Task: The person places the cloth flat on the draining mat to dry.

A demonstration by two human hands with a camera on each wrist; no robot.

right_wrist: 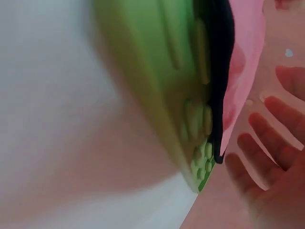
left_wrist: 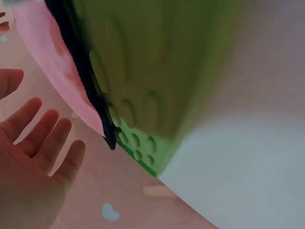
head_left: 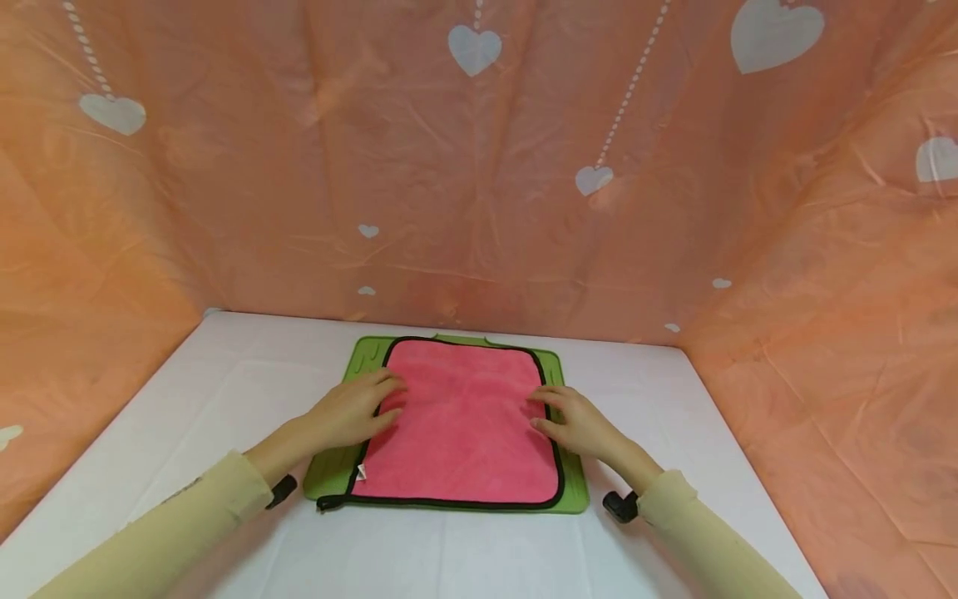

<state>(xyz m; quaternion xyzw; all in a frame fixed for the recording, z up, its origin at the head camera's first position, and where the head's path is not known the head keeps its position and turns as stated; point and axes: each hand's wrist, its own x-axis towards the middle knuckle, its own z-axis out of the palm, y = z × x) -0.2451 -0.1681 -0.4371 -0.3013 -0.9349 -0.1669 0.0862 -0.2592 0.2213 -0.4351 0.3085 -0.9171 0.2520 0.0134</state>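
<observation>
A pink cloth (head_left: 464,424) with a black edging lies spread flat over a green ridged mat (head_left: 575,491). At its lower left corner are a small white tag (head_left: 362,472) and a black loop (head_left: 329,502). My left hand (head_left: 352,412) is over the cloth's left edge, fingers spaced apart and extended inward. On the opposite edge, my right hand (head_left: 575,423) mirrors it with spread fingers. In both wrist views the fingers (left_wrist: 33,129) (right_wrist: 267,143) appear loose, with nothing held, and a gap shows between them and the cloth.
The mat rests on a white table (head_left: 479,553). Orange sheeting (head_left: 479,166) printed with pale hearts hangs behind and along both sides. Black wrist devices (head_left: 621,506) sit below both wrists, close to the mat's front corners.
</observation>
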